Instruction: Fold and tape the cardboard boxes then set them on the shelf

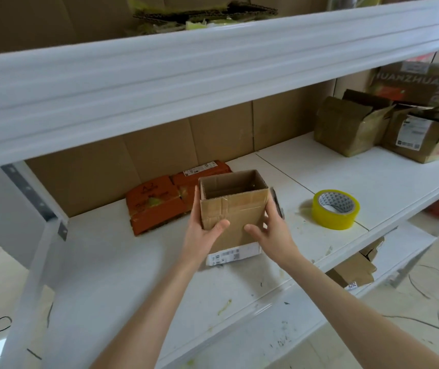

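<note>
At the back left of the white shelf (133, 262) lie flattened orange boxes (159, 203), pressed against the cardboard backing. Just to their right, the left hand (202, 235) grips the left side of a small brown cardboard box (235, 209), thumb curled onto the front face and fingers wrapped round the far side. The box is in the middle of the shelf with its top open, old tape across its front and a white label (233, 255) at its lower edge; whether its bottom rests on the shelf cannot be told. The right hand (271, 230) grasps the box's right side, thumb on the front and fingers bent round the edge. Further right, a yellow tape roll (335, 210) lies flat on the shelf, well apart from the box. At the far right stand open brown boxes (346, 126)
</note>
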Motion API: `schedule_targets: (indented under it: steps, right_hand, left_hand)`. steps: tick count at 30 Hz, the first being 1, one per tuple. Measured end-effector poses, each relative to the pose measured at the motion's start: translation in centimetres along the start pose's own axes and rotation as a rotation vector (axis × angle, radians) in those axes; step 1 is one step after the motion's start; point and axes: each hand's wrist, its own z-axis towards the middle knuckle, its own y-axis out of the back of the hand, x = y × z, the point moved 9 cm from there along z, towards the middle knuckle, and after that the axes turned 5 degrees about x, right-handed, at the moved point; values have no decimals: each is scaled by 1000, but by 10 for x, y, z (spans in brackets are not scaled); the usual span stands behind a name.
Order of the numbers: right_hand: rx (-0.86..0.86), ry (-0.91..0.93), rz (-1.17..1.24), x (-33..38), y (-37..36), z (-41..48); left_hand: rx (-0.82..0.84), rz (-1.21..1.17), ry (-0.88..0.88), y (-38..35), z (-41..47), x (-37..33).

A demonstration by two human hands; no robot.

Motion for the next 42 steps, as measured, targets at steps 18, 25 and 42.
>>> schedule_targets:
  steps: [18, 25, 42]
  right_hand:
    - [149, 11, -355, 23, 12, 9]
    - [0, -78, -70, 17, 21, 14]
    - [-40, -123, 27, 12, 32, 42]
  left_hand:
    - [-59, 87, -37, 31, 11, -25]
    - [-81, 298, -46, 39, 20, -29]
    - [-85, 260, 37, 8, 49, -20]
